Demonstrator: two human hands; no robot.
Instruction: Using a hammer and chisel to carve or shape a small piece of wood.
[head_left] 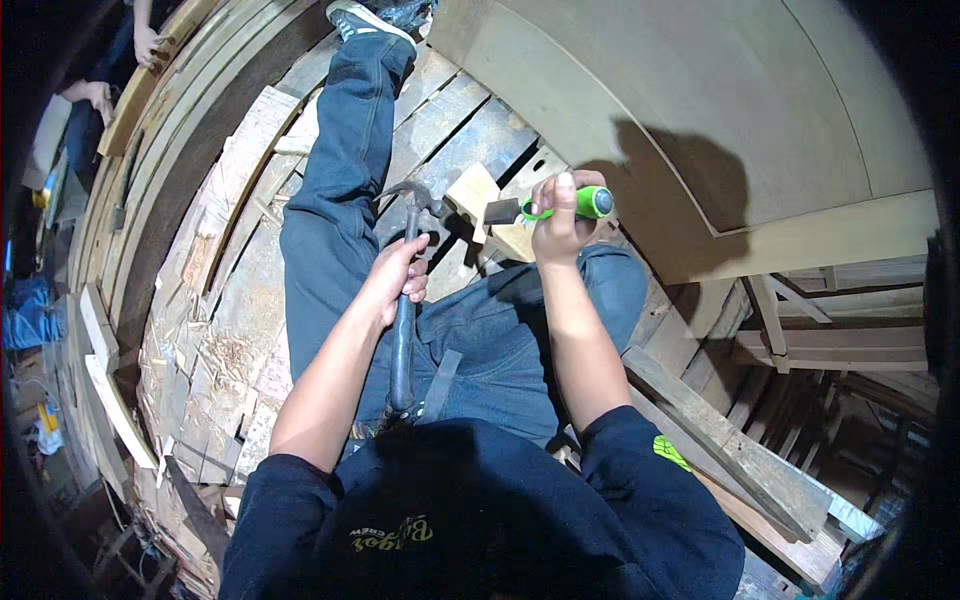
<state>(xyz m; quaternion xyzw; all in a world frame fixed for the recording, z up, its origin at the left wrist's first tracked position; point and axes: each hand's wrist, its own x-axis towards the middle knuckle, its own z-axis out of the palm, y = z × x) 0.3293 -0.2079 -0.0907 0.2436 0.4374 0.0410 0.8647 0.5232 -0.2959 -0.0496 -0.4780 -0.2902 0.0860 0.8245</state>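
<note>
- Grasp hammer (403, 345) around mid-shaft in left grip (395, 278); hold its head just beyond those fingers, shaft end back toward the torso.
- Grasp chisel (502, 211) by its green handle in right grip (562, 220); point blade leftward out of that grip, toward pale wood block (472, 190).
- Locate wood block between the two grips, slightly farther out from the torso, near the hammer's head. Cannot tell blade contact from clearance.
- See no clamp on the block. Judge skidding or tipping likely under an off-centre blow, because of gaps and unevenness in floor boards (440, 100) beneath.
- Note short length of handle protruding to the right of right grip. Suspect bruised fingers there from a glancing hit.
- Note left leg (345, 150) beyond the block, left of right grip and roughly in line with the blade. Rate a slip toward it as the worst outcome; probable cause, too shallow an edge angle or sudden splitting along the grain.
- Note striking end on the far side of right grip from the hammer. Expect a cramped, crossing swing and poor aim, made worse by mid-shaft hold in left grip.
</note>
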